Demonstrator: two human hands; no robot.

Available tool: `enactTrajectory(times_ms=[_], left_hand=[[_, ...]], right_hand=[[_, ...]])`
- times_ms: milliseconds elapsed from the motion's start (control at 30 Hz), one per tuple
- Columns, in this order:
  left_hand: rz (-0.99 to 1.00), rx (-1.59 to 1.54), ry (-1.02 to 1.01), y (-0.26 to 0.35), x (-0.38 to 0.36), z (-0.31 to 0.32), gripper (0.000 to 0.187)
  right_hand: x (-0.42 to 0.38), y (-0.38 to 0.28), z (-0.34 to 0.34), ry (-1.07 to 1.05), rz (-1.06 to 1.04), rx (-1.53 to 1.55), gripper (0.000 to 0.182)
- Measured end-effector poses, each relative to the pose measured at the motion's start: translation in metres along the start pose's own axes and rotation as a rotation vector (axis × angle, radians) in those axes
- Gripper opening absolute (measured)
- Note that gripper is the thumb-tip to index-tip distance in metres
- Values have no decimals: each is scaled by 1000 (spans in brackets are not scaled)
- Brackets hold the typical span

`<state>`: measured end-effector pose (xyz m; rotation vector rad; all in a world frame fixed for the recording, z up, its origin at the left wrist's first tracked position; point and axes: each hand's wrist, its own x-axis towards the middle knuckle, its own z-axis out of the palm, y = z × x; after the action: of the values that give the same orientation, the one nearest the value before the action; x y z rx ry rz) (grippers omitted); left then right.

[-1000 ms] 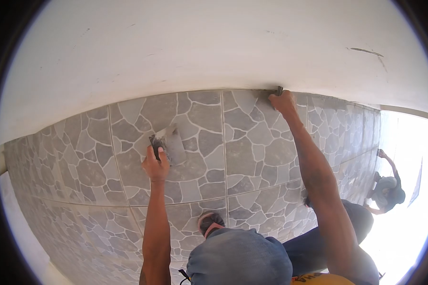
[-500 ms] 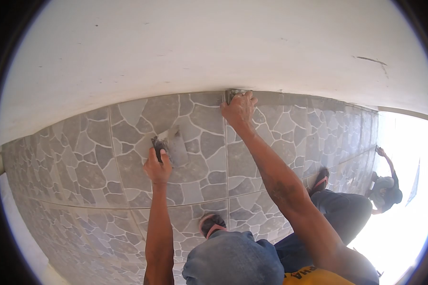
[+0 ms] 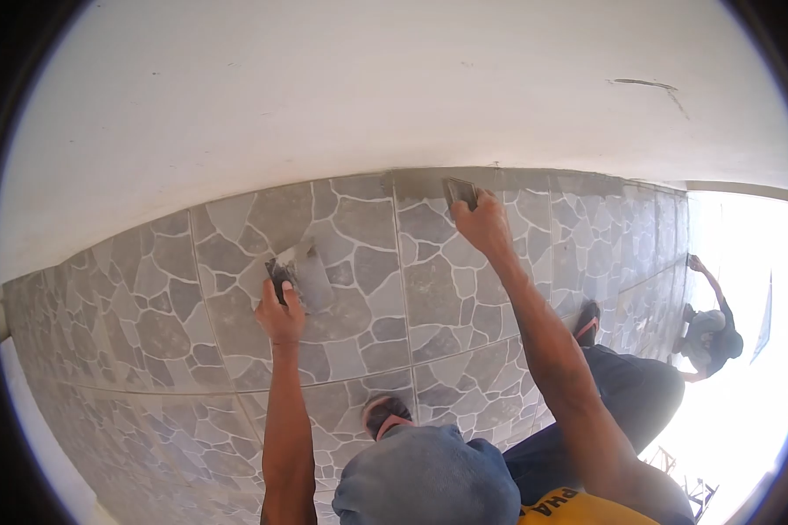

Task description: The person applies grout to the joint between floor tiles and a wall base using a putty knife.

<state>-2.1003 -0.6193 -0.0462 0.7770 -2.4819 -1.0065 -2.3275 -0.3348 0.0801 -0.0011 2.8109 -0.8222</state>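
My left hand (image 3: 280, 313) is closed round the dark handle of a trowel (image 3: 313, 278), whose flat grey blade lies over the stone-patterned tiles (image 3: 359, 306). Further right, my right hand (image 3: 484, 220) grips a small rectangular float (image 3: 460, 192) near the tiles' far edge. A damp grey smear (image 3: 420, 182) runs along that edge on both sides of the float, beside the white wall (image 3: 341, 87).
My sandalled feet (image 3: 387, 415) and bent knees stand on the tiles below my arms. At the far right a co-worker (image 3: 711, 339) crouches with one arm stretched to the tiles. Bright light fills the right side.
My right hand has moved right and back from the wall edge with the float, which shows more fully now. The damp smear left of it is uncovered. My left hand has barely moved.
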Motion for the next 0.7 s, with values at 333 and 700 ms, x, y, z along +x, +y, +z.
enactTrajectory(times_ms=[333, 700], left_hand=[[4, 12, 22, 5, -1, 0, 30], [33, -2, 16, 2, 0, 1, 29]], right_hand=[[79, 95, -21, 109, 83, -339, 45], [26, 58, 4, 46, -417, -139, 43]])
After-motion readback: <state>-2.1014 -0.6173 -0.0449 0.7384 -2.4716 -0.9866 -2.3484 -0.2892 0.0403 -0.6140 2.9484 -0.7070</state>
